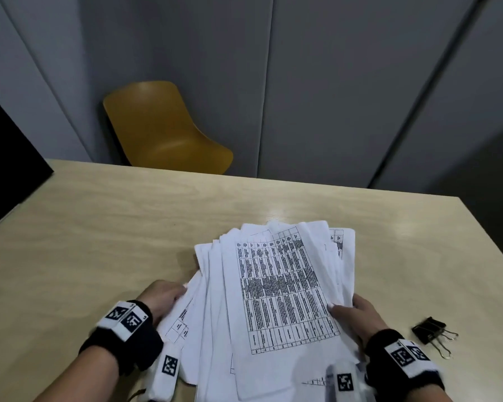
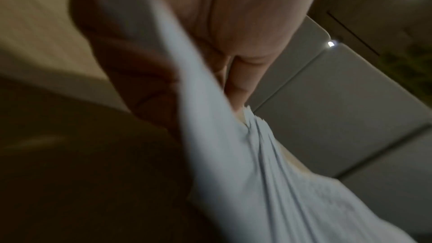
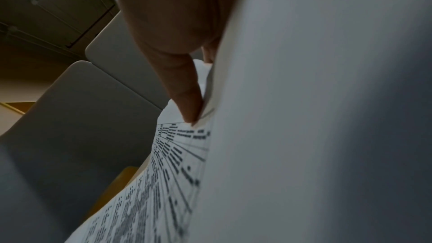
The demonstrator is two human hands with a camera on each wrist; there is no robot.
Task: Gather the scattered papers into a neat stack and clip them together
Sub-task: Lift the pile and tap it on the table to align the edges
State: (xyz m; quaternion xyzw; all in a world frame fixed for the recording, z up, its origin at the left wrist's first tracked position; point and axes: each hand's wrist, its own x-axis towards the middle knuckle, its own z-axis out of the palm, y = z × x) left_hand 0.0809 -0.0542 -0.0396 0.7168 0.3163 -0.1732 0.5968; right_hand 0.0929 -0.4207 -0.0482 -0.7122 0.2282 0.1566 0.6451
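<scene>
A fanned bundle of white printed papers [image 1: 273, 291] with a table of text on top lies between my hands over the table's near side. My left hand [image 1: 164, 295] grips the bundle's left edge, thumb on top and fingers under the sheets. In the left wrist view the papers [image 2: 245, 173] run between thumb and fingers [image 2: 145, 80]. My right hand [image 1: 350, 310] grips the right edge, thumb pressed on the top sheet. The right wrist view shows that thumb on the papers [image 3: 304, 117]. A black binder clip [image 1: 429, 329] lies on the table right of my right hand.
The light wooden table [image 1: 114, 227] stretches out left and behind the papers. A yellow chair [image 1: 163, 129] stands beyond the far edge against grey wall panels. A dark object [image 1: 9, 163] sits at the table's far left.
</scene>
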